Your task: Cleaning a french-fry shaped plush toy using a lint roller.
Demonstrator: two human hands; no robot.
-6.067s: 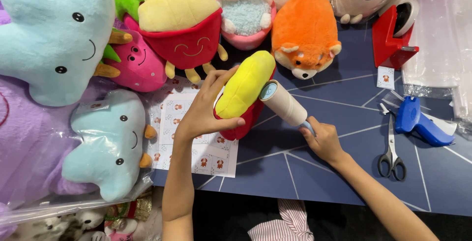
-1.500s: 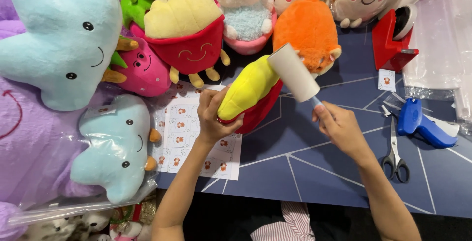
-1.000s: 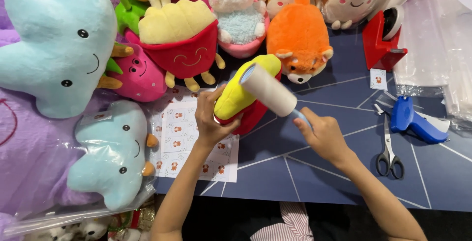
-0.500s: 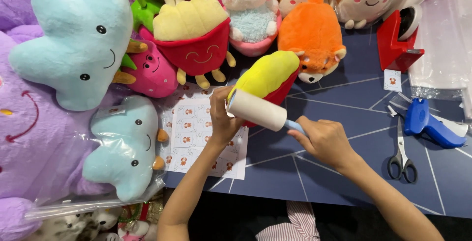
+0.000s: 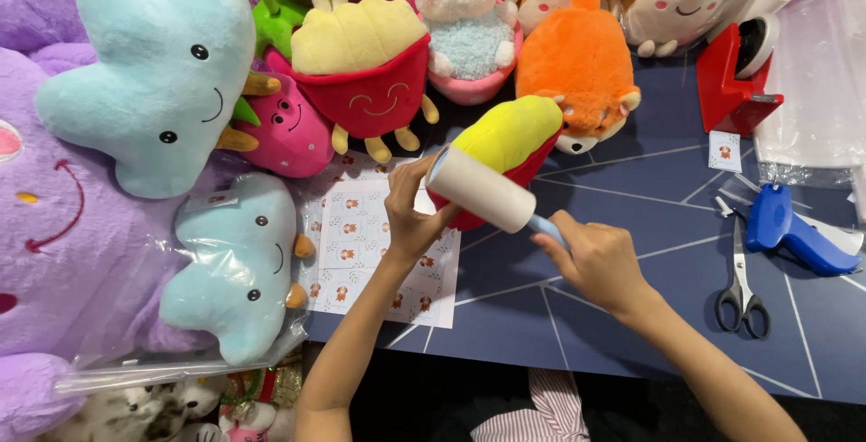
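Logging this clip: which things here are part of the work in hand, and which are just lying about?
In use: left hand holding yellow-and-red plush; right hand holding lint roller.
Lying about: scissors, blue tagging gun, red tape dispenser, sticker sheet, orange plush.

The lint roller [image 5: 481, 190] hides the yellow-and-red plush's [image 5: 510, 135] lower front, its handle buried in the right hand [image 5: 595, 257].

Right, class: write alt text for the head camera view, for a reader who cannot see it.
A person's right hand runs a lint roller over a red-and-yellow plush toy that the left hand steadies on a dark blue table. Colourful plush toys crowd the left and back; scissors lie at the right.
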